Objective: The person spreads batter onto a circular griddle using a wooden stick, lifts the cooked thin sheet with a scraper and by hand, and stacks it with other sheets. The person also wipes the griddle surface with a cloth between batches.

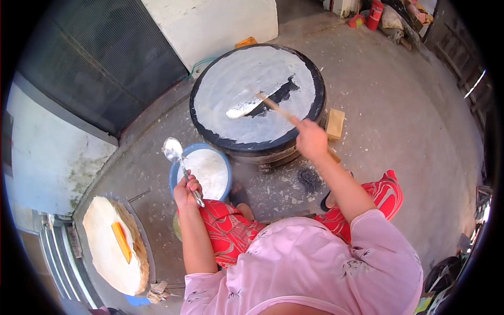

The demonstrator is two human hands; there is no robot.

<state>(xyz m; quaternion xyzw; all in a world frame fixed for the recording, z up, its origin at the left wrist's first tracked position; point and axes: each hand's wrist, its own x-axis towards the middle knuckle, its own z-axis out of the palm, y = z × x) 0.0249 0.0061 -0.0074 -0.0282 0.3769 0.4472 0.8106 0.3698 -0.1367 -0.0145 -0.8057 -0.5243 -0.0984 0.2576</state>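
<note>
The right hand (312, 139) is hovering above the right near edge of a round black griddle (249, 146), with its fingers wrapping tightly around the handle of a wooden batter spreader (275, 108). The handle is pointing towards the middle of the griddle, its far end lying by a bare dark streak (blur is hiding whether the tip is touching the metal). A thin coat of white batter (231, 73) is covering most of the plate, stopping short of the rim, and a thicker ridge is lying along the streak's left side.

The left hand (188, 190) is holding a metal ladle (173, 149), its fingers curling narrowly around the handle. The ladle's bowl, bearing white residue, is facing up near the left far edge of a blue basin (171, 181). This basin is standing on the concrete floor (388, 105) by the griddle's left near edge, and it is holding more white batter.

Further left, a stack of flatbreads (100, 252) is resting on a round grey board (152, 265), with a flat orange bar (122, 242) lying on top towards the stack's right edge. A wooden block (335, 124) is sitting just beside the griddle's right edge, while a dark mesh scourer (310, 179) is lying near its near edge.
</note>
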